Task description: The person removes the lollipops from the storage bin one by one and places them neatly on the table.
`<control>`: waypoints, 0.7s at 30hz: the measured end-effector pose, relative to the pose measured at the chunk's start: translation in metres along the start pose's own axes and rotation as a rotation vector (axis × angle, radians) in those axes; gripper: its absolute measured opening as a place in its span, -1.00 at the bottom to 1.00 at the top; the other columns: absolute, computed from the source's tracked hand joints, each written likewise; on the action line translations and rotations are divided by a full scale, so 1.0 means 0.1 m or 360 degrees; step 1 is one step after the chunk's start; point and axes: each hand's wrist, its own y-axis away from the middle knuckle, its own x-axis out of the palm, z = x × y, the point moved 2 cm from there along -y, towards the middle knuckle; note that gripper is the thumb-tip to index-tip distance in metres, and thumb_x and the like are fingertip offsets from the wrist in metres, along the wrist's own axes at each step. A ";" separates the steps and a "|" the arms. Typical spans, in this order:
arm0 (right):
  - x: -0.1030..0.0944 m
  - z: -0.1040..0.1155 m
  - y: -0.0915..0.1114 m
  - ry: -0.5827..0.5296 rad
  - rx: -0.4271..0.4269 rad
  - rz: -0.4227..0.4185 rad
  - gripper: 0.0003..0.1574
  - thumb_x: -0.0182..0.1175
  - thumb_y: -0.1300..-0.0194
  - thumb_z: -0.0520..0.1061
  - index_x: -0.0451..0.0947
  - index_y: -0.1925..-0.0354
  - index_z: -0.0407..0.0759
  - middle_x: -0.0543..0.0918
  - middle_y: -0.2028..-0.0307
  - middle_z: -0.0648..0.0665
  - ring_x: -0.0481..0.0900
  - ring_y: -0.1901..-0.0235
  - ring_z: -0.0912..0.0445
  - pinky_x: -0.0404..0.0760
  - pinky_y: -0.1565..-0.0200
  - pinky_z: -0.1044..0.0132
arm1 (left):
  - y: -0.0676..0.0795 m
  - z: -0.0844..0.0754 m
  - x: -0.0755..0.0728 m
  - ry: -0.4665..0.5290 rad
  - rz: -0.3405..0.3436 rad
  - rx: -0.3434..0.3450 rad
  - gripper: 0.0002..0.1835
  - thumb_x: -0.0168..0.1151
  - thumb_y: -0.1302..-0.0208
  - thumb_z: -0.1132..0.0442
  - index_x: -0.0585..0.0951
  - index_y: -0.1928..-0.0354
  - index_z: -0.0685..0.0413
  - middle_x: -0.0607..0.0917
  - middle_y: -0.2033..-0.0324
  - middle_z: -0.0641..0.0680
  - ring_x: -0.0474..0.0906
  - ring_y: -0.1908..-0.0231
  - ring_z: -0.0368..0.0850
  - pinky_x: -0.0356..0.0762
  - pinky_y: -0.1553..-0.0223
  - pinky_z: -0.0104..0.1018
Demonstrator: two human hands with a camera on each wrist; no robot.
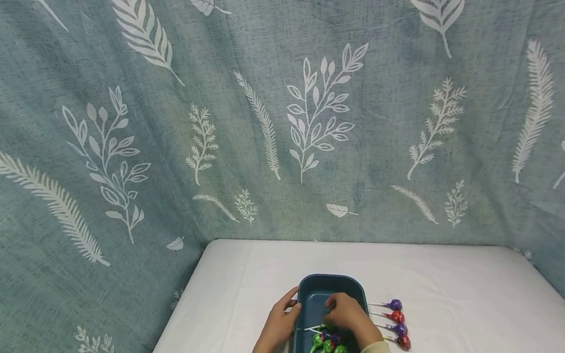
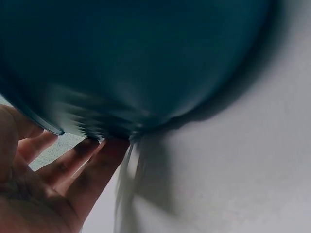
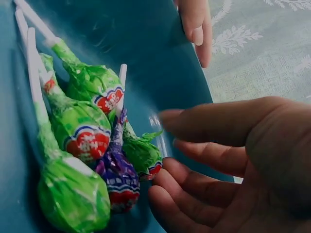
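Observation:
A dark teal bin (image 1: 313,302) stands on the white table, holding several lollipops, most in green wrappers and one purple lollipop (image 3: 121,177). My left hand (image 1: 280,322) grips the bin's left wall, its thumb at the rim and its fingers against the outside (image 2: 82,174). Inside the bin, my right hand (image 1: 347,313) reaches over the lollipops with nothing between thumb and fingers. Its lower fingertips are right at a small green lollipop (image 3: 143,155). Another green lollipop (image 3: 73,194) lies nearer the camera, white stick pointing away.
To the right of the bin, several lollipops lie in a column on the white table (image 1: 459,306), sticks toward the bin: a purple lollipop (image 1: 394,305), a red lollipop (image 1: 397,317), another purple and a dark red one. A leaf-patterned green curtain (image 1: 265,143) hangs behind and beside the table.

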 end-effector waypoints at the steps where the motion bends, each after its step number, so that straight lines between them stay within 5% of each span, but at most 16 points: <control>1: 0.01 -0.01 0.00 -0.0013 -0.0006 0.0006 -0.69 0.48 0.11 -0.31 0.62 0.32 -0.23 0.63 0.41 -0.05 0.58 0.37 0.05 0.59 0.16 0.02 | 0.00 0.00 0.00 -0.0004 -0.0001 0.0001 -0.52 0.13 -0.50 0.25 0.46 -0.42 0.09 0.67 -0.02 0.26 0.72 0.18 0.02 0.62 0.18 -0.16; 10: 0.11 -0.16 -0.02 -0.0219 -0.0011 0.0081 -0.63 0.32 0.27 -0.51 0.61 0.39 -0.24 0.58 0.46 -0.04 0.51 0.40 0.08 0.56 0.23 0.12 | -0.01 0.00 0.00 -0.0035 -0.0007 0.0023 -0.52 0.14 -0.49 0.26 0.47 -0.41 0.10 0.67 -0.04 0.30 0.71 0.14 0.06 0.62 0.12 -0.11; 21: 0.12 -0.21 -0.04 -0.0309 -0.0107 0.0198 -0.68 0.31 0.20 -0.51 0.66 0.36 -0.30 0.60 0.48 -0.03 0.50 0.43 0.10 0.57 0.28 0.16 | -0.01 -0.02 0.01 -0.0056 -0.0015 0.0013 -0.52 0.13 -0.49 0.24 0.48 -0.41 0.05 0.67 -0.04 0.28 0.71 0.15 0.01 0.62 0.12 -0.12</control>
